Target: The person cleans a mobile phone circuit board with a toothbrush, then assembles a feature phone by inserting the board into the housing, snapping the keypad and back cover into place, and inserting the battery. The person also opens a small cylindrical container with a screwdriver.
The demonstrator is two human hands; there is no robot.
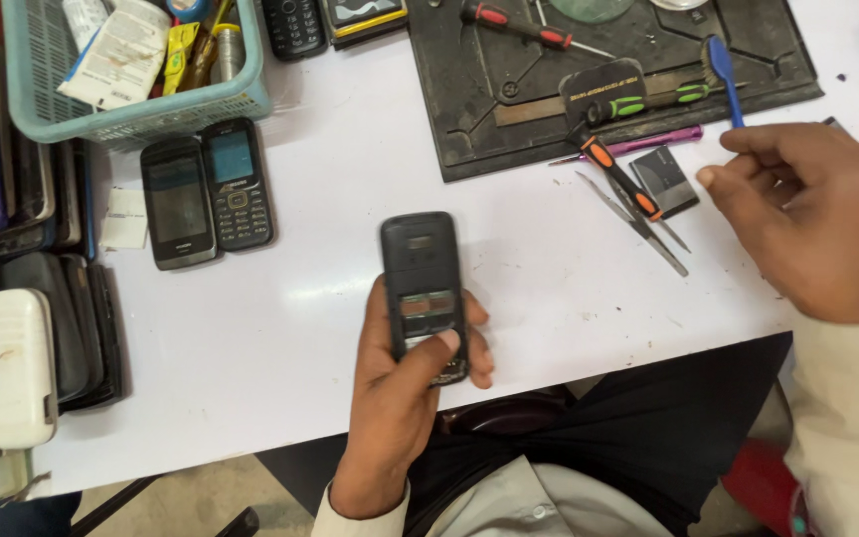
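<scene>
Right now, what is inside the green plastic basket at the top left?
The green basket holds white paper packets, a yellow packet and a small metal cylinder. Whatever lies deeper is covered by these and by the basket's wall, and the top is cut off.

The scene was brightly and evenly lit from above. The white desk (330,328) threw soft glare near its centre, just left of the open phone (423,288), and blew out toward one o'clock. Shadows were faint and short. The right hand (812,224) at three o'clock was slightly motion-blurred; edges at nine o'clock bowed a little.
</scene>
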